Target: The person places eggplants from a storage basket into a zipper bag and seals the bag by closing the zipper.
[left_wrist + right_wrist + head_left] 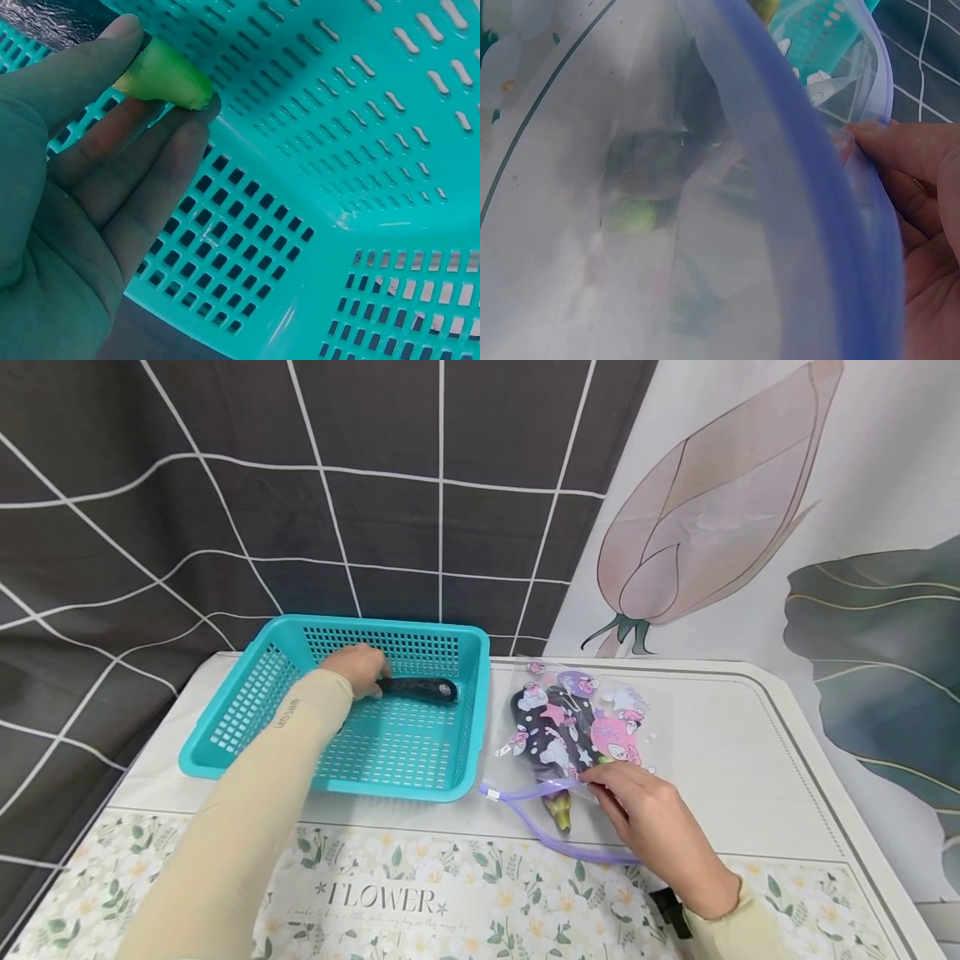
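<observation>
Inside the turquoise basket (483, 710), my left hand (360, 667) holds a dark eggplant (420, 688) by its stem end. The left wrist view shows the thumb over the eggplant's green cap (161, 75), with fingers beneath it. To the basket's right lies a clear printed zip bag (652, 710) with a purple edge (592, 853). Dark eggplants show through its film, and one green stem (558, 812) points toward the opening. My right hand (652, 818) pinches the bag's upper edge, holding its mouth apart. The right wrist view looks into the mouth past the purple zip strip (810, 180).
Both items stand on a white table (720, 735), whose front part has a floral cloth (420, 868) lettered "FLOWER". A dark curtain with white grid lines (390, 510) hangs behind the basket. A white curtain with a large printed flower (705, 510) hangs at the right.
</observation>
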Available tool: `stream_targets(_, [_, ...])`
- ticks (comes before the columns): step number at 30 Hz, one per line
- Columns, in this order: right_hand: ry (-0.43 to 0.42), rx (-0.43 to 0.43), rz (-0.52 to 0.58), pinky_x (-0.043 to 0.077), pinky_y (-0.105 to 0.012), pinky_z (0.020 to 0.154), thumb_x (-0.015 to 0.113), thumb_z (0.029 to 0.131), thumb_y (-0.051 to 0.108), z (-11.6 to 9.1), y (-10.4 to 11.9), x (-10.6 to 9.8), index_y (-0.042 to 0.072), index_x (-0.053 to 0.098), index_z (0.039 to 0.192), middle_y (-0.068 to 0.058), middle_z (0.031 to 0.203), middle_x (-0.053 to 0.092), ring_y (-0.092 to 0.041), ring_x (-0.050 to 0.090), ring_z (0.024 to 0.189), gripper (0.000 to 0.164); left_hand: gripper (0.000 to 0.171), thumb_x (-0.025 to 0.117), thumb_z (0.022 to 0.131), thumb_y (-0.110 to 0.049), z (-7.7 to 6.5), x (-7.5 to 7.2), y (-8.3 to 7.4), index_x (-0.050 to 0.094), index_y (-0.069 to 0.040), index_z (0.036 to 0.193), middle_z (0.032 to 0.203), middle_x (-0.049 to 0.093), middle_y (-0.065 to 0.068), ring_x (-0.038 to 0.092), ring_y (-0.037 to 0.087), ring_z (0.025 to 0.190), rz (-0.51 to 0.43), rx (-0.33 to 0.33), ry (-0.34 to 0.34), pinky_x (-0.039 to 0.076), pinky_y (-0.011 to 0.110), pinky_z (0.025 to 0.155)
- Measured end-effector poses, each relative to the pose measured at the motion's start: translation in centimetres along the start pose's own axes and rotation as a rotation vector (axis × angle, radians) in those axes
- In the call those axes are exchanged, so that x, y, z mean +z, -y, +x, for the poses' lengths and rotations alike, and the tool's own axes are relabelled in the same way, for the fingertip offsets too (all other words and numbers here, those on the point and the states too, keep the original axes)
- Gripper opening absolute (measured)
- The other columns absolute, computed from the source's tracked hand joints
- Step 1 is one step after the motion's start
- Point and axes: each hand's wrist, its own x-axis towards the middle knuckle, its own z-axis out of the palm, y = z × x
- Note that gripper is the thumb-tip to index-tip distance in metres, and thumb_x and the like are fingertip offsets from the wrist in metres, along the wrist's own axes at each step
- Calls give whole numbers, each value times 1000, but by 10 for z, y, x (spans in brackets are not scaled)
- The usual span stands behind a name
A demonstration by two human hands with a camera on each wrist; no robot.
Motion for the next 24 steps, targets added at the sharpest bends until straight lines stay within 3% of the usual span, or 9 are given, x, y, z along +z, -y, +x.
stream_targets(8, [4, 4, -1, 59, -34, 75, 81, 73, -11, 0, 1, -1, 7, 74, 99, -1, 97, 73, -17, 71, 90, 33, 39, 77, 88, -8, -7, -4, -1, 69, -6, 127, 128, 64, 16, 57, 37, 121, -9, -22, 2, 52, 50, 97])
stream_targets(16, [-2, -4, 1, 59, -34, 75, 81, 73, -11, 0, 0, -1, 7, 74, 100, -1, 97, 73, -17, 71, 91, 33, 40, 78, 87, -8, -12, -9, 3, 70, -5, 126, 128, 66, 16, 64, 35, 113, -5, 10, -31, 55, 49, 91])
stream_targets(24, [-5, -10, 3, 59, -35, 75, 81, 72, -11, 0, 0, 0, 7, 73, 100, -1, 97, 73, -18, 70, 90, 33, 40, 77, 88, -9, -20, -19, 1, 69, -6, 127, 130, 65, 17, 59, 38, 118, -15, 14, -36, 54, 50, 93])
